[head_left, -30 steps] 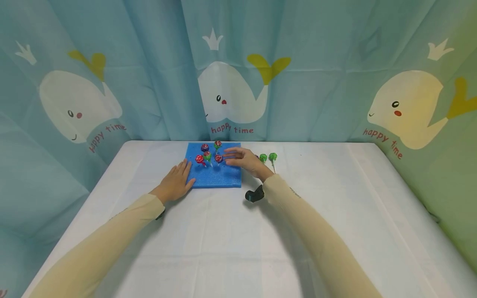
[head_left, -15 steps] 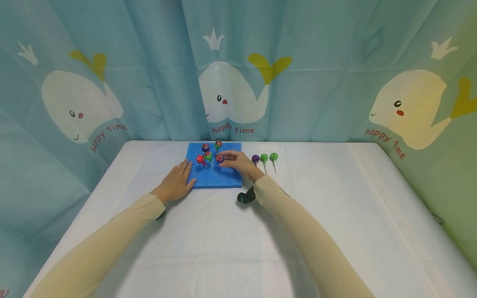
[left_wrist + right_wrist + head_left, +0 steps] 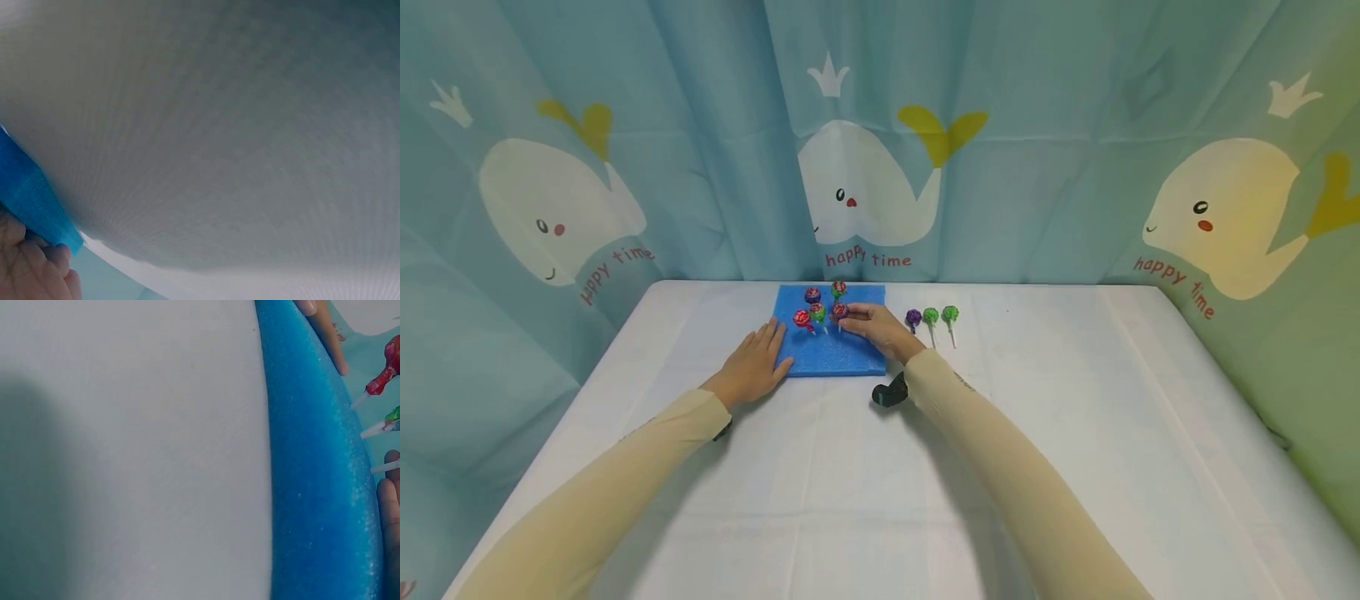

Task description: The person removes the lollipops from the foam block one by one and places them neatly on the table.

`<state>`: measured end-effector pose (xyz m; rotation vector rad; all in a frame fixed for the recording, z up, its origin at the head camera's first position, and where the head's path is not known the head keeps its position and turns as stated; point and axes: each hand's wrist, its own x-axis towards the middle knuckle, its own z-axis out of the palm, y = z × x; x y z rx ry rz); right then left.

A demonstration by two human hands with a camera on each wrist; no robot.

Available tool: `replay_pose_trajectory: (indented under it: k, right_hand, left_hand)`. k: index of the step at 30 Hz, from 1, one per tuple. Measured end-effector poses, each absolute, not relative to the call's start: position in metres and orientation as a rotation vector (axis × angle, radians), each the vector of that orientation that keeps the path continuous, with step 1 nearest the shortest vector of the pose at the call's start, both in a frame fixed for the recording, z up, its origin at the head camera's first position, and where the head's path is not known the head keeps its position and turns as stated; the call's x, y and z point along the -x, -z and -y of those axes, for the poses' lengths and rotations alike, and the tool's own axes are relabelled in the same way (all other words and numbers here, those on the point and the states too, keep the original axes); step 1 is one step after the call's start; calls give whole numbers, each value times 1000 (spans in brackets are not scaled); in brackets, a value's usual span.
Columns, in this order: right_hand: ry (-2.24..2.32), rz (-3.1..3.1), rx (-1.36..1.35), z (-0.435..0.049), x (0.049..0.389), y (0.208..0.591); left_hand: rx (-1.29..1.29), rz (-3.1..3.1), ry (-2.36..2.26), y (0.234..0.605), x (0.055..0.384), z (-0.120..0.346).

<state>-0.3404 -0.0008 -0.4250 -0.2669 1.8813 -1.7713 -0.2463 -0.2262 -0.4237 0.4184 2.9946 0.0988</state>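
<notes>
A blue foam board lies at the back of the table, with several wrapped lollipops standing in it. My left hand rests flat along its left edge, fingers stretched out. With thumb and fingertips, my right hand pinches a red-and-purple lollipop over the board. To the left of that one are a red lollipop and a red-and-green lollipop. Behind them stand a purple-and-red lollipop and another red-and-green lollipop. In the right wrist view, fingers show beside a white stick.
Right of the board, a purple lollipop and two green lollipops, one nearer and one farther right, lie in a row on the white tablecloth. A whale-print curtain hangs behind the table.
My right hand has moved left to the red-and-purple lollipop and taken hold of it; its head now sits slightly higher. The row at right has come fully into sight. My left hand stays put.
</notes>
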Motion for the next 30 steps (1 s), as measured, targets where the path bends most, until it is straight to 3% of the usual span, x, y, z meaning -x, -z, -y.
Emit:
replay_pose_trajectory:
  k: [30]
  right_hand:
    - [1995, -1688, 292, -2, 340, 434]
  left_hand:
    - [-427, -2996, -117, 423, 246, 226]
